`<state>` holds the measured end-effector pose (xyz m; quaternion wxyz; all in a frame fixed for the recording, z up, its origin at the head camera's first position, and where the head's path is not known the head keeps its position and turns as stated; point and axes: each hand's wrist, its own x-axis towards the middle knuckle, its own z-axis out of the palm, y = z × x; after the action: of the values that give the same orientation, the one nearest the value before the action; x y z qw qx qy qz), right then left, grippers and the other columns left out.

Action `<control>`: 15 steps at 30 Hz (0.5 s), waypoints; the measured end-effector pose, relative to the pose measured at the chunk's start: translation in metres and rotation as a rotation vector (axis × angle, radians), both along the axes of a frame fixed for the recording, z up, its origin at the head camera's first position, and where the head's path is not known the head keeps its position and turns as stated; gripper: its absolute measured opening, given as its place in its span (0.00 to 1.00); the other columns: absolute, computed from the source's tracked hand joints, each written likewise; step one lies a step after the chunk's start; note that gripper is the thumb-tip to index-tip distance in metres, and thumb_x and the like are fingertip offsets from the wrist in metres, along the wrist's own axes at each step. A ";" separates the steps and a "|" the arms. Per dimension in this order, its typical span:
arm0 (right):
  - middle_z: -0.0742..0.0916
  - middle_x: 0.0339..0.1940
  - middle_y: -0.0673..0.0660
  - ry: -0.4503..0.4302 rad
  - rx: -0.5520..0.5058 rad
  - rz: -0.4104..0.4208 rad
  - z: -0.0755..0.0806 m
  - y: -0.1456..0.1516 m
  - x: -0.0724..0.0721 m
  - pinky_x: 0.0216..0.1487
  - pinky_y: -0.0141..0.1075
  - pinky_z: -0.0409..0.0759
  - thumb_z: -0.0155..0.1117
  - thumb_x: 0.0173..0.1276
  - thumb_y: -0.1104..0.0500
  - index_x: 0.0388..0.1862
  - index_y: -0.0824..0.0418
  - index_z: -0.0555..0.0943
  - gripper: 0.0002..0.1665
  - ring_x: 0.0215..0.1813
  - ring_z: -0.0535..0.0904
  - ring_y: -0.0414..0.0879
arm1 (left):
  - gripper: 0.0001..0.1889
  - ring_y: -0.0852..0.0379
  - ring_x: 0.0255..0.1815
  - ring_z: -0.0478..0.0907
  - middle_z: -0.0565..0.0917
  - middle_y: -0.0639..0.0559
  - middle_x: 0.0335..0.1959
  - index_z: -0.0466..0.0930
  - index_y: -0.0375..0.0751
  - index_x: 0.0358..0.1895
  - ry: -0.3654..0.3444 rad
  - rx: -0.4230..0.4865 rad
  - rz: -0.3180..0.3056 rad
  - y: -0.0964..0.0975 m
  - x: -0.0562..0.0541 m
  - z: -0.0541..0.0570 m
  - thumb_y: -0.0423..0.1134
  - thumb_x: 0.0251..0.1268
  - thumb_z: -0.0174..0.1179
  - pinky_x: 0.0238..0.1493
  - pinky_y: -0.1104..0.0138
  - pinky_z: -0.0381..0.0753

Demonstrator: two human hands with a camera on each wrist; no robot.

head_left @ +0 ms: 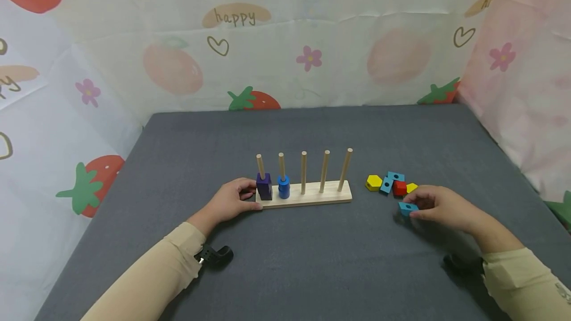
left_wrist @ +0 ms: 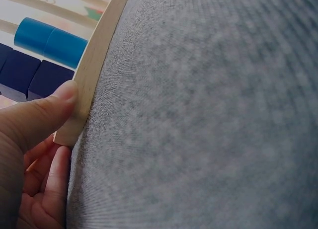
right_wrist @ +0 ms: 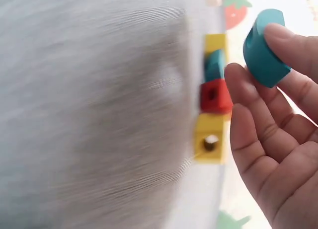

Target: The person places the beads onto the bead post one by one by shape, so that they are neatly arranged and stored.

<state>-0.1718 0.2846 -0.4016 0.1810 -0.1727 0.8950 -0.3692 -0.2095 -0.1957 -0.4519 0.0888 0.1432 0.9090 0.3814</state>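
A wooden peg stand (head_left: 308, 201) with several upright dowels lies on the grey table. My left hand (head_left: 229, 200) grips its left end, the thumb (left_wrist: 64, 92) against the front edge and the fingers behind and beneath. Dark purple square blocks (head_left: 264, 187) are stacked on the leftmost peg, and blue cylinders (head_left: 283, 188) on the one beside it. The other pegs are bare. To the right, my right hand (head_left: 446, 208) pinches a light-blue block (right_wrist: 263, 55) between thumb and fingers, held up off the cloth. One side of this block looks rounded in the right wrist view.
Between the stand and my right hand lies a small group of loose blocks: a yellow hexagon (head_left: 373, 183), two light-blue blocks (head_left: 386, 185), a red block (head_left: 399, 188) and another yellow one (head_left: 411, 187). Printed cloth (head_left: 276, 63) hangs behind the table and along both sides.
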 end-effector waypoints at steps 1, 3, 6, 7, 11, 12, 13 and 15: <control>0.80 0.40 0.54 0.024 -0.007 -0.004 0.003 -0.002 -0.001 0.37 0.31 0.78 0.67 0.58 0.52 0.44 0.58 0.79 0.17 0.39 0.74 0.41 | 0.27 0.58 0.49 0.74 0.77 0.53 0.47 0.77 0.44 0.51 -0.001 0.000 0.000 0.000 0.000 0.000 0.47 0.45 0.71 0.53 0.66 0.75; 0.80 0.41 0.54 0.076 -0.018 -0.004 0.010 -0.006 -0.003 0.38 0.30 0.78 0.66 0.58 0.52 0.43 0.57 0.79 0.16 0.40 0.75 0.39 | 0.27 0.58 0.49 0.74 0.77 0.53 0.47 0.77 0.44 0.51 -0.002 0.000 0.001 0.000 0.000 0.000 0.47 0.45 0.71 0.53 0.66 0.75; 0.80 0.42 0.54 0.143 -0.041 -0.004 0.021 -0.013 -0.008 0.38 0.30 0.79 0.66 0.59 0.53 0.44 0.57 0.79 0.15 0.41 0.77 0.37 | 0.27 0.58 0.49 0.74 0.77 0.53 0.47 0.77 0.44 0.51 -0.001 0.000 -0.001 0.000 0.000 0.000 0.47 0.45 0.71 0.53 0.66 0.75; 0.80 0.43 0.54 0.156 -0.050 -0.005 0.026 -0.016 -0.010 0.39 0.30 0.79 0.66 0.59 0.54 0.45 0.57 0.79 0.15 0.41 0.77 0.37 | 0.27 0.59 0.49 0.74 0.77 0.53 0.47 0.77 0.44 0.51 0.000 0.001 -0.001 0.000 0.000 0.000 0.47 0.45 0.71 0.53 0.66 0.75; 0.80 0.44 0.53 0.226 -0.053 -0.022 0.043 -0.030 -0.015 0.41 0.27 0.79 0.64 0.61 0.54 0.46 0.57 0.79 0.15 0.43 0.78 0.37 | 0.27 0.59 0.49 0.74 0.77 0.53 0.47 0.77 0.45 0.51 0.002 -0.001 0.000 0.000 0.000 -0.001 0.48 0.45 0.71 0.53 0.66 0.75; 0.80 0.45 0.53 0.243 -0.056 -0.025 0.048 -0.034 -0.017 0.41 0.27 0.79 0.63 0.62 0.54 0.47 0.57 0.79 0.15 0.44 0.78 0.37 | 0.27 0.59 0.49 0.74 0.77 0.53 0.47 0.77 0.45 0.51 0.002 -0.001 0.000 0.000 0.000 0.000 0.48 0.45 0.71 0.53 0.66 0.75; 0.79 0.45 0.53 0.256 -0.062 -0.037 0.052 -0.039 -0.017 0.41 0.26 0.79 0.63 0.62 0.54 0.47 0.57 0.79 0.15 0.43 0.78 0.38 | 0.27 0.59 0.49 0.74 0.77 0.54 0.47 0.77 0.45 0.51 0.001 -0.002 0.002 0.000 0.000 0.000 0.48 0.45 0.71 0.53 0.66 0.75; 0.79 0.44 0.53 0.293 -0.072 -0.043 0.060 -0.049 -0.019 0.40 0.26 0.79 0.63 0.62 0.55 0.47 0.57 0.79 0.15 0.42 0.77 0.39 | 0.27 0.59 0.49 0.74 0.77 0.54 0.47 0.77 0.45 0.51 0.001 -0.001 0.004 0.000 0.000 0.000 0.48 0.45 0.71 0.53 0.66 0.75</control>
<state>-0.1907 0.2355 -0.3420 0.0340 -0.2117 0.9016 -0.3756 -0.2092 -0.1953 -0.4518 0.0878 0.1412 0.9095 0.3809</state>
